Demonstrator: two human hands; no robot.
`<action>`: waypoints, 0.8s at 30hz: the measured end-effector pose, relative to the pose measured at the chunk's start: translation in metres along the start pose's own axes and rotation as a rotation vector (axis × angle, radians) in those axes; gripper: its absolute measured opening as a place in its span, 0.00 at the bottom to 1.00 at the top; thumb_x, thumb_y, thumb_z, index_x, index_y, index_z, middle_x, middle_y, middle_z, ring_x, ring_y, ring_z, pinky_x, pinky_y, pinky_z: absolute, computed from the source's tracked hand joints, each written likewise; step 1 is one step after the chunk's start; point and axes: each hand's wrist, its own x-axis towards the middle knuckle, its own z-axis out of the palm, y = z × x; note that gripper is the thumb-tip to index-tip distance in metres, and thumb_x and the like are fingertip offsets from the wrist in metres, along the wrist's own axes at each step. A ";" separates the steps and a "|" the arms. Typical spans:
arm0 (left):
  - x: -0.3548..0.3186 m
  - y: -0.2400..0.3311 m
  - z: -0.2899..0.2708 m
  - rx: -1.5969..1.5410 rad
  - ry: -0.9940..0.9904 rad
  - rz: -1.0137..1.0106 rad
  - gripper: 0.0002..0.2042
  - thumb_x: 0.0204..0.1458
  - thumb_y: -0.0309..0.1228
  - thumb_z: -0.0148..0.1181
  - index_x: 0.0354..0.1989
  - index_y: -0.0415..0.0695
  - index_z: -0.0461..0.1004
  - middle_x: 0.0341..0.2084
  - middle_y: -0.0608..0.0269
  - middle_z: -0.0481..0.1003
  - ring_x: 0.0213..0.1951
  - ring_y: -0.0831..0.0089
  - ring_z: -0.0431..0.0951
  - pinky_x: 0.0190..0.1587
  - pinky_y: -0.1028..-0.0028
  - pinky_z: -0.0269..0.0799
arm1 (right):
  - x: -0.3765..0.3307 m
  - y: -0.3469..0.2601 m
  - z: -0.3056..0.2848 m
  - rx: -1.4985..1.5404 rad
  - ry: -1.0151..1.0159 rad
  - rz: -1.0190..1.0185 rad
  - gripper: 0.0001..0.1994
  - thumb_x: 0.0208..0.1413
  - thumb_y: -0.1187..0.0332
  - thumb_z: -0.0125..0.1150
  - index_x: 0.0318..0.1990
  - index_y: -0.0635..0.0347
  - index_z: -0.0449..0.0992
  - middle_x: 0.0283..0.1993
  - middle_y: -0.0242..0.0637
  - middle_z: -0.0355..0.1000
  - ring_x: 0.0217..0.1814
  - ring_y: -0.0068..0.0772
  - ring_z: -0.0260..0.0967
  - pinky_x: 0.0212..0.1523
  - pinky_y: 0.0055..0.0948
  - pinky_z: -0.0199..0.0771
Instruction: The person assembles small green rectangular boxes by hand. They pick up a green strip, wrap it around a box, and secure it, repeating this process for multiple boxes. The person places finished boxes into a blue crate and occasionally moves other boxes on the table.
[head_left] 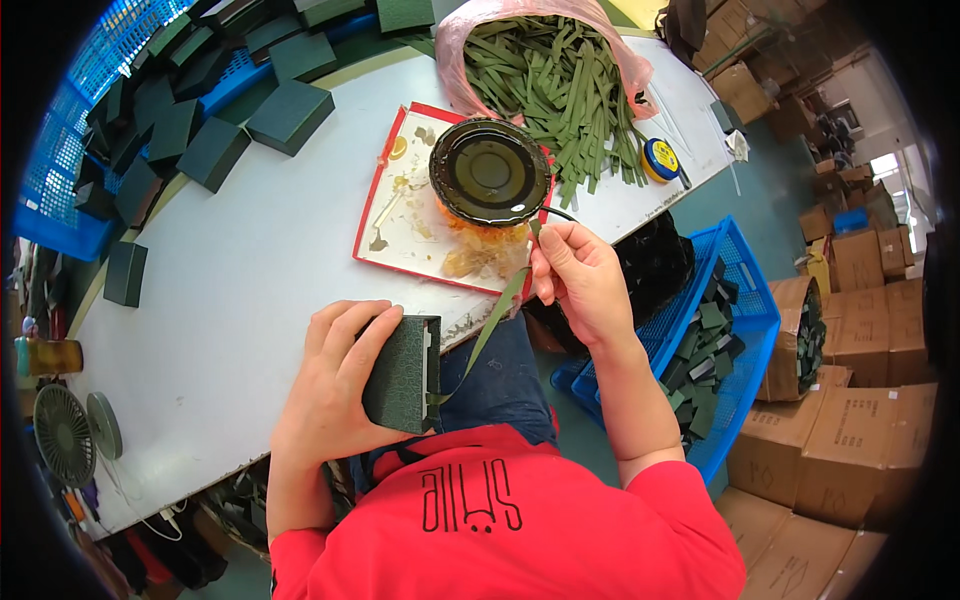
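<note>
My left hand (345, 365) is wrapped round a dark green textured box (400, 385), held on its side at the table's near edge. A flat green ribbon (492, 325) runs up from the box's right edge to my right hand (580, 275). My right thumb and fingers pinch the ribbon's upper end, close to a round black pot (490, 172). Amber, glue-like residue clings below the pot and on the red-rimmed tray (400, 262) under it.
A pink plastic bag (455, 60) of loose green ribbons lies behind the pot, beside a yellow-and-blue tin (660, 160). Green boxes (290, 117) pile up at the far left near a blue crate (62, 220). Another blue crate (735, 400) with small green pieces stands to my right, near cartons (840, 440).
</note>
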 end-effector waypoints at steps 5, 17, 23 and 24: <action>0.001 0.003 0.001 -0.021 0.000 -0.014 0.50 0.23 0.37 0.83 0.63 0.41 0.67 0.58 0.52 0.68 0.59 0.46 0.66 0.60 0.51 0.67 | 0.004 -0.001 0.004 -0.035 0.011 0.031 0.12 0.66 0.62 0.62 0.40 0.64 0.75 0.27 0.31 0.74 0.22 0.18 0.69 0.23 0.19 0.70; -0.001 0.003 0.001 -0.003 -0.008 -0.033 0.48 0.24 0.36 0.82 0.63 0.41 0.68 0.58 0.52 0.68 0.60 0.46 0.66 0.60 0.52 0.67 | 0.017 0.002 0.009 -0.082 0.065 0.054 0.12 0.65 0.62 0.64 0.37 0.62 0.75 0.23 0.28 0.73 0.17 0.14 0.66 0.16 0.14 0.63; 0.000 0.003 0.002 0.000 -0.011 -0.025 0.48 0.24 0.35 0.82 0.63 0.41 0.67 0.58 0.52 0.68 0.60 0.46 0.66 0.60 0.52 0.67 | 0.018 0.002 0.006 -0.060 0.059 0.055 0.11 0.64 0.63 0.63 0.33 0.59 0.73 0.22 0.28 0.72 0.16 0.15 0.64 0.15 0.15 0.61; 0.000 0.003 0.002 0.000 -0.010 -0.025 0.48 0.24 0.35 0.82 0.63 0.41 0.67 0.58 0.52 0.68 0.60 0.46 0.66 0.60 0.52 0.67 | 0.018 0.002 0.005 -0.047 0.055 0.061 0.11 0.64 0.64 0.63 0.32 0.59 0.73 0.22 0.28 0.72 0.16 0.15 0.64 0.16 0.16 0.60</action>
